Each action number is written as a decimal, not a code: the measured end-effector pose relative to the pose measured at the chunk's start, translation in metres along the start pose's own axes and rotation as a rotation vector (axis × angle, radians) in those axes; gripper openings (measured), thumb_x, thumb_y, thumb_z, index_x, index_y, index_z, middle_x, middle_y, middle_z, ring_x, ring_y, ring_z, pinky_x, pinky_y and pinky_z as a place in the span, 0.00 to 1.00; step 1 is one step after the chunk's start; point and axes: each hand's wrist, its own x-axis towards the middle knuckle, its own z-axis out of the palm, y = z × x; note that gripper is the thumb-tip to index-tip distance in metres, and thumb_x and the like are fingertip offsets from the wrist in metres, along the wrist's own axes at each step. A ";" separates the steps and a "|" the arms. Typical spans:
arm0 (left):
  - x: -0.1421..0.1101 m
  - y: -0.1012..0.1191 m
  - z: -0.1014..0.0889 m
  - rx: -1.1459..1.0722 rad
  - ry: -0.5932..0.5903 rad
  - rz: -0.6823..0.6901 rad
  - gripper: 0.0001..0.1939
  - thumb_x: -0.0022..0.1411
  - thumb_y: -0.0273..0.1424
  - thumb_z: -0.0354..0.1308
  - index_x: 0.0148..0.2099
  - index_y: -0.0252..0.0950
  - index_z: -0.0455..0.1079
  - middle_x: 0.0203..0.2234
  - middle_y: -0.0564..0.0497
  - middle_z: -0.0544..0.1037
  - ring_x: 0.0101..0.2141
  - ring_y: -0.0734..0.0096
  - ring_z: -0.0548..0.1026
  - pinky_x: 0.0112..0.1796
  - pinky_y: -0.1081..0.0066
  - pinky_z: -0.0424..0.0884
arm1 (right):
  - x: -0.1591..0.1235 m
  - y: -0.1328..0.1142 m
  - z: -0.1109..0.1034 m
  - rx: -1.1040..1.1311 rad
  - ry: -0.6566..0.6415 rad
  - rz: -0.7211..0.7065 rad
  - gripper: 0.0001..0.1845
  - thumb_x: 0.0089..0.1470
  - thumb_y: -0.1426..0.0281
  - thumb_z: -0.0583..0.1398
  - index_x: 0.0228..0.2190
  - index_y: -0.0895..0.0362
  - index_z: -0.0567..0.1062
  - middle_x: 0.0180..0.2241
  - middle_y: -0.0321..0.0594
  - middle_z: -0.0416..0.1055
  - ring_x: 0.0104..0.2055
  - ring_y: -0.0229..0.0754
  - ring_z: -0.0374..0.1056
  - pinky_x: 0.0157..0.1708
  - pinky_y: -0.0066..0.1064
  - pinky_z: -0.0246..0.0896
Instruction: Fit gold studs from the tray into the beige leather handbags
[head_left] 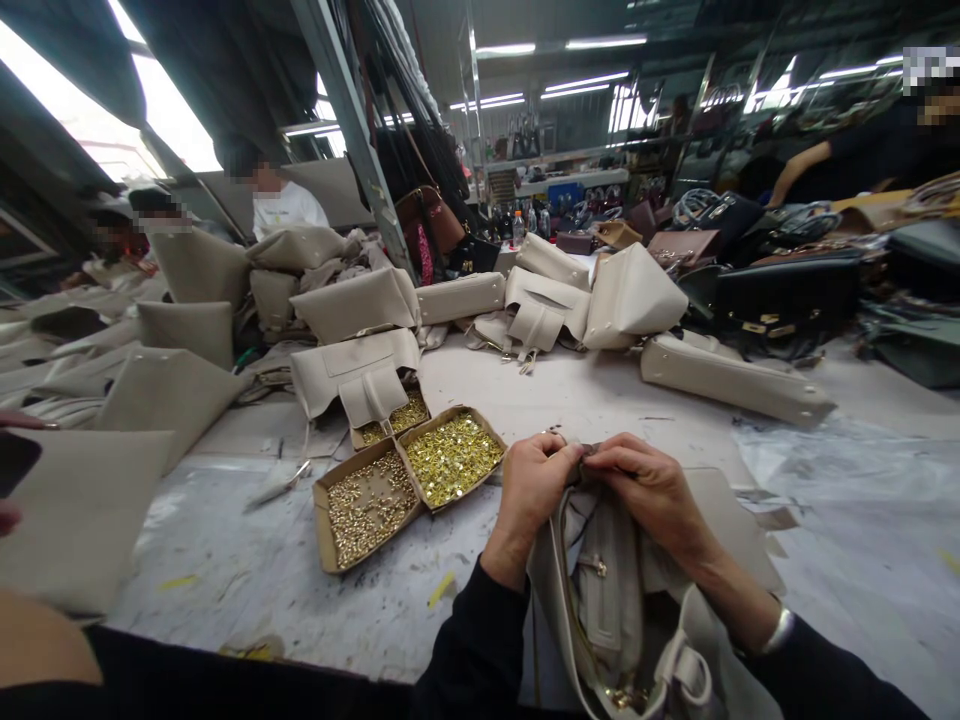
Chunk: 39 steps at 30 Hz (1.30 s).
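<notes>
A beige leather handbag (607,590) lies open in front of me at the near edge of the worktable (585,395). My left hand (529,485) pinches the bag's top rim with closed fingers. My right hand (652,490) meets it there, fingers also closed on the same rim, next to a small dark part I cannot make out. A brass clasp and a zip show inside the bag below my hands.
Three cardboard trays of brass hardware (409,470) sit left of my hands. Unfinished beige bags (630,295) and panels (161,390) crowd the back and left. Dark bags (787,290) pile at right. Other people work at far left and far right. A tool (281,483) lies near the trays.
</notes>
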 end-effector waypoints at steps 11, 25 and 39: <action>0.000 -0.001 -0.002 -0.035 -0.024 0.013 0.16 0.57 0.39 0.61 0.23 0.34 0.69 0.18 0.57 0.65 0.24 0.75 0.62 0.29 0.73 0.57 | 0.005 -0.008 0.002 -0.062 -0.010 0.054 0.06 0.58 0.72 0.63 0.33 0.52 0.82 0.34 0.37 0.75 0.37 0.44 0.72 0.39 0.33 0.65; -0.001 -0.005 -0.001 0.013 -0.046 0.030 0.17 0.59 0.41 0.59 0.24 0.34 0.69 0.19 0.57 0.62 0.25 0.75 0.60 0.28 0.73 0.55 | 0.013 -0.013 0.003 -0.063 0.006 0.304 0.05 0.49 0.66 0.65 0.28 0.53 0.82 0.30 0.37 0.79 0.34 0.45 0.73 0.38 0.36 0.65; -0.003 0.005 -0.003 -0.048 -0.165 -0.036 0.07 0.49 0.32 0.64 0.30 0.33 0.76 0.23 0.55 0.72 0.27 0.73 0.67 0.30 0.75 0.61 | 0.013 -0.009 -0.002 -0.141 0.018 0.330 0.03 0.47 0.68 0.65 0.24 0.53 0.79 0.26 0.35 0.78 0.31 0.44 0.71 0.34 0.33 0.62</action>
